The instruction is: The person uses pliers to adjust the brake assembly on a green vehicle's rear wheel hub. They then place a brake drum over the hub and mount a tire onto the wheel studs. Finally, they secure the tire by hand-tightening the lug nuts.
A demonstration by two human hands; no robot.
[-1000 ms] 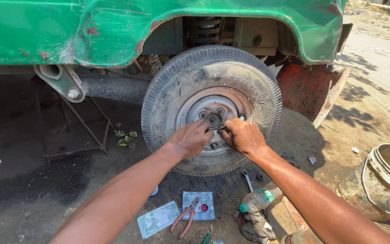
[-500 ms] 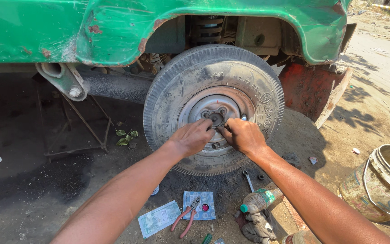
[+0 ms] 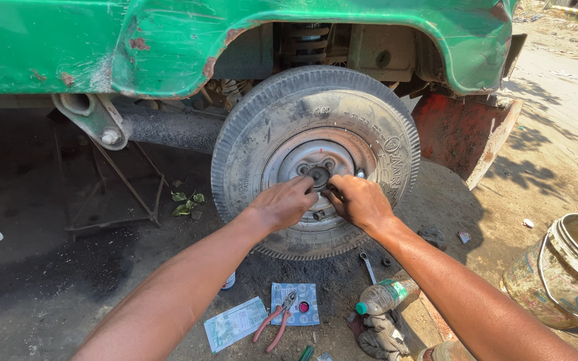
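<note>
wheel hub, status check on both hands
Left hand and right hand on wheel hub, fingers closed at centre. Pliers on ground below. Nothing blocking.

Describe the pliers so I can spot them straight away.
Start at the big wheel under the green vehicle body and drop to the dirt below both hands. The pliers lie across a small blue packet, left of a plastic bottle. Their pink-red handles set them apart from the bare metal spanner nearby.
</note>
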